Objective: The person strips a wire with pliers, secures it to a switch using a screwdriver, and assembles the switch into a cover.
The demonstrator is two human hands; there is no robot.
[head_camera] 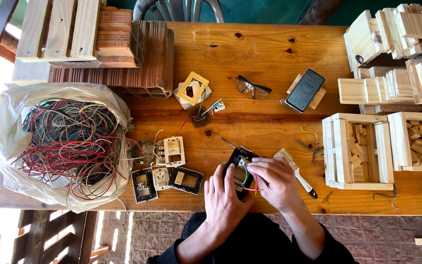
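At the left of the wooden table [269,54] a plastic bag [10,122] bulges with tangled red, white and dark wires [69,142]; just right of it lie 4 loose switch plates and modules [169,166].

At the near edge, the left hand [224,198] wraps its fingers around the near end of a black switch module [240,164]. The right hand [272,181] pinches at the module's top, where green and red wires [248,183] trail out.

The module looks light, rigid and a little brittle, best gripped by its plastic sides, and the thin wires would bend easily.

Right of the hands lie a paintbrush [296,171] and small wooden crates [357,151].

What the right fingertips grip is hidden, and the module's underside cannot be seen.
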